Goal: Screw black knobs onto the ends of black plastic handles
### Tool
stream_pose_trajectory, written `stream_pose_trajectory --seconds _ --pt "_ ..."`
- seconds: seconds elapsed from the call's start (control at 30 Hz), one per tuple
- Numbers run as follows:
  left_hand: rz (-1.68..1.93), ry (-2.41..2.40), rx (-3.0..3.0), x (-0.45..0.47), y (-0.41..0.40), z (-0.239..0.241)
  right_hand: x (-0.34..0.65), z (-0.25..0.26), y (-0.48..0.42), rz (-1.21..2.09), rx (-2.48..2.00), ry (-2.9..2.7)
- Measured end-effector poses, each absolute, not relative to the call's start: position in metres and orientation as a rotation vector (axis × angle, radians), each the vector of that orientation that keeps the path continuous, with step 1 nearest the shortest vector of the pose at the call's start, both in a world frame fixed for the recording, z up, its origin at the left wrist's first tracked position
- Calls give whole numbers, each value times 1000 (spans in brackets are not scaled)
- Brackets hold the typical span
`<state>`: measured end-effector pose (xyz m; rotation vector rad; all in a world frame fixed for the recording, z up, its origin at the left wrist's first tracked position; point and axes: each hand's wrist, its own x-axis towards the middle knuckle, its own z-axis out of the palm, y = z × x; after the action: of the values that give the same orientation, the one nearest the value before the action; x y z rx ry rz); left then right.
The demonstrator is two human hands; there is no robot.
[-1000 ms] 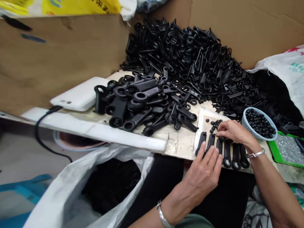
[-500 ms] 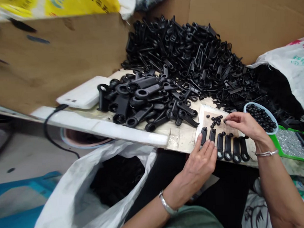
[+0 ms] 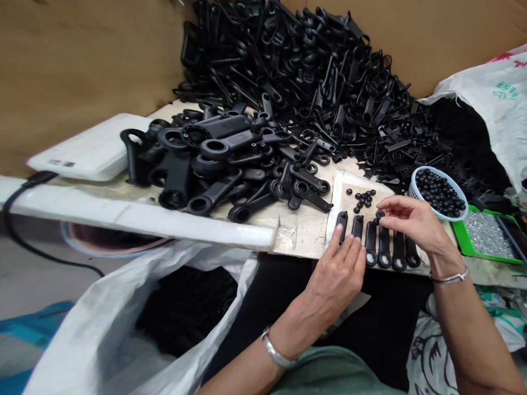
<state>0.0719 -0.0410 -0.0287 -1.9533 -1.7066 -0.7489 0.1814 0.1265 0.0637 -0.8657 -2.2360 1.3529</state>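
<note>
A row of several black plastic lever arms (image 3: 384,245), each with a ring at its near end, lies side by side at the table's front edge. My left hand (image 3: 333,281) rests over the two leftmost levers, its fingers stretched out on them. Between thumb and forefinger, my right hand (image 3: 415,227) pinches a small black bead (image 3: 380,214) over the far ends of the levers in mid-row. Loose beads (image 3: 365,199) sit on a whitish sheet (image 3: 343,186) just beyond the row. The fingers partly hide the levers under them.
Black lever parts (image 3: 285,70) form a tall heap behind, with larger arms (image 3: 227,144) nearer. To the right stand a blue basket (image 3: 413,187) of beads and a green tray (image 3: 464,242) of small shiny pieces. A white device (image 3: 93,146) and an open white sack (image 3: 90,319) are at left.
My right hand has brought the bead from beside the loose beads to the levers' far ends. My left hand stays on the levers. The whole view has shifted.
</note>
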Motion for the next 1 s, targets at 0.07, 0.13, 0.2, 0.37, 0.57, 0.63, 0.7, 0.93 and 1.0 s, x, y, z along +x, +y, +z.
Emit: stream_pose_trajectory --seconds 0.07,0.13,0.2,0.37,0.57,0.63,0.7,0.93,1.0 --pt "-751 -1690 -1965 71 -41 -29 183 64 126 1331 -864 -2258" --pt "-747 -1670 -1978 70 -40 -29 184 65 125 1269 -843 -2303" --pt "-744 -1658 -1981 69 -40 -29 184 65 122 1118 -794 -2385" --pt "-765 -1635 -1954 69 -40 -27 177 65 113 446 -570 -2702" --pt "-797 -1627 -1935 69 -40 -26 165 61 107 -206 -475 -2959" --pt "-802 -1626 -1944 69 -40 -27 162 60 107 -278 -499 -2978" --pt "-798 -1629 -1953 69 -40 -27 160 59 107 -311 -504 -2998" --pt "-790 -1633 -1965 69 -39 -31 154 60 107 -460 -383 -3097" --pt "-816 -1626 -1956 68 -39 -30 152 62 107 -481 -339 -3130"
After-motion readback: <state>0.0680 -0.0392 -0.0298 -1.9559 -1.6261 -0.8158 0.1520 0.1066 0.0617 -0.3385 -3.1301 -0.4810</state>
